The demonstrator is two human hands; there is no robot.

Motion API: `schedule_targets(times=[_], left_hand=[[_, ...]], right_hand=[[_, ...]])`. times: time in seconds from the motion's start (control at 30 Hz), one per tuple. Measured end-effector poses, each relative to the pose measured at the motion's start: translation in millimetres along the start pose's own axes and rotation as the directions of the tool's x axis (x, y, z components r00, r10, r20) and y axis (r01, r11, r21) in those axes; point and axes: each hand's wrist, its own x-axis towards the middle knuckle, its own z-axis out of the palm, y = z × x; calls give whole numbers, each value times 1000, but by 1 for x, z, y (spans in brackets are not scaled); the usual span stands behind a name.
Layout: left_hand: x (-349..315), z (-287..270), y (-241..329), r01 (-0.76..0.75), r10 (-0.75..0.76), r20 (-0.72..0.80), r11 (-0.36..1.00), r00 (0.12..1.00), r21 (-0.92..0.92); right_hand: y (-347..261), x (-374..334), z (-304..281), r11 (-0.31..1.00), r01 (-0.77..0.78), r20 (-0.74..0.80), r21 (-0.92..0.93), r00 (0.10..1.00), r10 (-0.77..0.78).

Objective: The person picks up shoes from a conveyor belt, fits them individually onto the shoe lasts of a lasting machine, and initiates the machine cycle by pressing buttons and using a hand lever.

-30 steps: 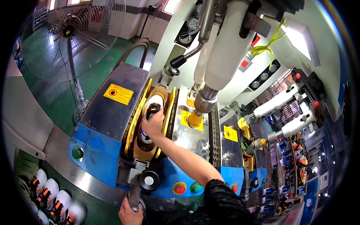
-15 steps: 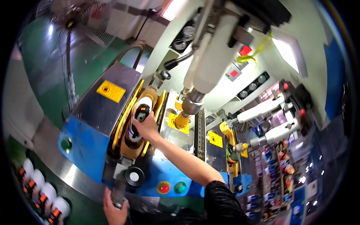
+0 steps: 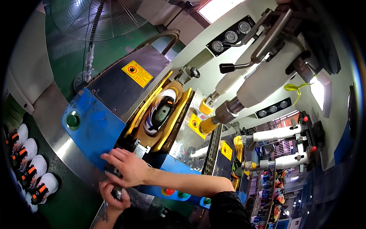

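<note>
A white sneaker [image 3: 148, 123] with a black and grey-green upper sits upright in a brown cradle, between two long yellow side pads [image 3: 176, 121] of a pressing machine. Below the cradle's front bracket [image 3: 142, 148], my right hand [image 3: 127, 166] closes over a dark cylindrical part, thumb under and fingers across it. That part is mostly hidden by the hand. Just below it, my left hand [image 3: 114, 198] wraps around a dark rounded handle end [image 3: 116, 193]. The hands almost touch. A yellow-tipped press head [image 3: 209, 125] hangs to the right of the sneaker, apart from it.
Red [image 3: 167, 191] and green [image 3: 183, 194] push buttons sit on the blue front panel, near my right forearm. Several white shoes [image 3: 38, 171] stand at lower left. A large fan [image 3: 95, 19] is at far left. Further press arms [image 3: 276, 133] reach in from the right.
My right hand has left the sneaker and come down to the dark cylindrical part by my left hand. The view has shifted, and the sneaker remains in its cradle.
</note>
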Motion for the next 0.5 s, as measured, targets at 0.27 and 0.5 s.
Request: schedule_targets(times=[0.27, 0.5], left_hand=[[7, 8, -2, 12, -15, -34, 997, 999, -71], [57, -25, 32, -128, 122, -53, 985, 991, -120]], right_hand=[[-13, -16, -10, 997, 74, -244, 30, 968, -65], [-56, -116, -87, 986, -161, -419, -29, 898, 135]])
